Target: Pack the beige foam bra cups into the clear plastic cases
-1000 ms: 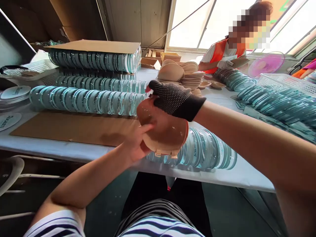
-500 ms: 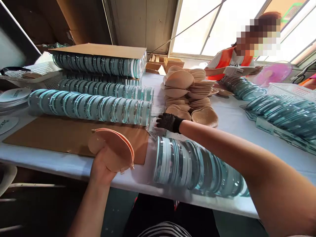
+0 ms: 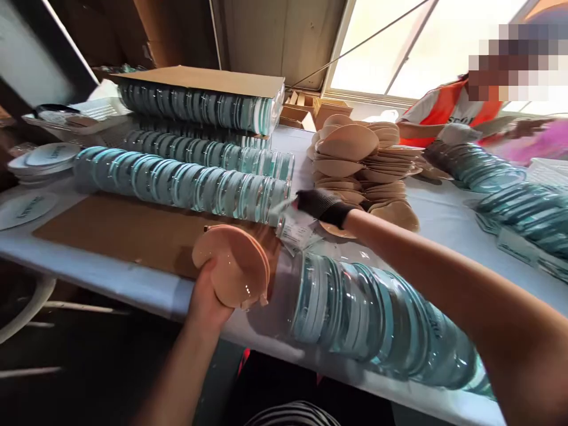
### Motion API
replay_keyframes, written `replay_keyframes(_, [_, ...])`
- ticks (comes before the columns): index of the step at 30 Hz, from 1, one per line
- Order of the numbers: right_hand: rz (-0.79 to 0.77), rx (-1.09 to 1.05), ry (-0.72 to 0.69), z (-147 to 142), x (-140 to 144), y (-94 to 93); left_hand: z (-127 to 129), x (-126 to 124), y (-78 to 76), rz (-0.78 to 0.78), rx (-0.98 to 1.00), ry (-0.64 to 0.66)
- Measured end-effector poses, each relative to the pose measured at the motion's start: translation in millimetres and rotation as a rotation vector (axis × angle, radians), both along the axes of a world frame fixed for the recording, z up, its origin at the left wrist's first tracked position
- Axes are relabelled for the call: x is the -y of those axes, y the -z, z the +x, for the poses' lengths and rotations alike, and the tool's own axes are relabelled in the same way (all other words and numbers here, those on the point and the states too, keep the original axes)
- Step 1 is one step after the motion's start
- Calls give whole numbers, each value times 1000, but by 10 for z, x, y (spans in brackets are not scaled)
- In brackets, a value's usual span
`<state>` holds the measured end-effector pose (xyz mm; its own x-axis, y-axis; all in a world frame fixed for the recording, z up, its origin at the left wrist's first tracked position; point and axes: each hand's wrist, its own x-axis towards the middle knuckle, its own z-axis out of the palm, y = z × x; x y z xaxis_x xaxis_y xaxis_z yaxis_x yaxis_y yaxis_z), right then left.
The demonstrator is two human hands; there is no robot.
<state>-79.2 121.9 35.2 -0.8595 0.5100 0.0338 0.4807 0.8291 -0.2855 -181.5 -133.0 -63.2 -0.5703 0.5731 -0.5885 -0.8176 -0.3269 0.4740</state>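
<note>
Left hand (image 3: pixel 209 296): fingers gripping peach cups (image 3: pixel 233 260) | right hand (image 3: pixel 322 204): beside printed labels (image 3: pixel 294 233) — grip unclear | print — illegible

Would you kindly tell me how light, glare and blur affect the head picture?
In the head view, the window is washed out nearly white; small glints dot the beige cups in the left hand; bright reflections streak the clear packs; the space under the table sinks into deep shadow; the pink object at right is blurred.
</note>
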Motion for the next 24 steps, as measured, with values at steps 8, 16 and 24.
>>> replay_keyframes(8, [-111,-228,-342,222,1099,-659,604,-18,-459,372,-341,112])
replay_keyframes(16, [-330,-750,-168,1336,1465,-243,1108,-93,-535,205,-286,74])
replay_keyframes(24, [-447,-961,158,1915,1849,674,1971,-164,-329,211,-439,241])
